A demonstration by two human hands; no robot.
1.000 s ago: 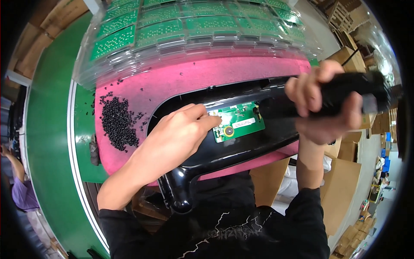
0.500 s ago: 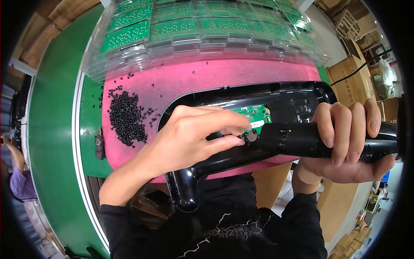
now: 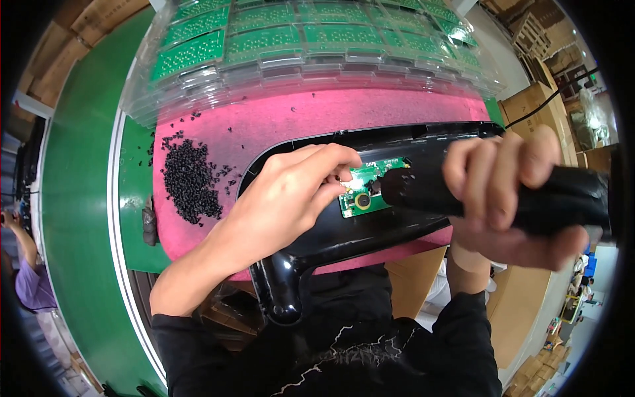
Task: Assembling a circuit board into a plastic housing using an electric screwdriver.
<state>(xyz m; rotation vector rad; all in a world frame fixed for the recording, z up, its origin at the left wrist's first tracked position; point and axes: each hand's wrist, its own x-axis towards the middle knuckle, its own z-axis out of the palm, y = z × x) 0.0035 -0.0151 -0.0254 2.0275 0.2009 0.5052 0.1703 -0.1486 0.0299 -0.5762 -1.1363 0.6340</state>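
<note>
On a green counter (image 3: 133,205), a pink mat (image 3: 264,112) bears a black shell (image 3: 357,239). The right hand (image 3: 499,188) has fingers gripping a black tool (image 3: 565,195), nose over the board (image 3: 380,202) inside the shell. The left hand (image 3: 284,192) curls its fingers at the board; any grip, I cannot tell. Black bits (image 3: 188,178) lie heaped leftward.

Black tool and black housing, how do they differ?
The black tool is held in the right hand; the black housing lies on the pink mat. The tool looks narrow and rounded; the housing is a broader open shell with a green circuit board inside. Both are black.
</note>
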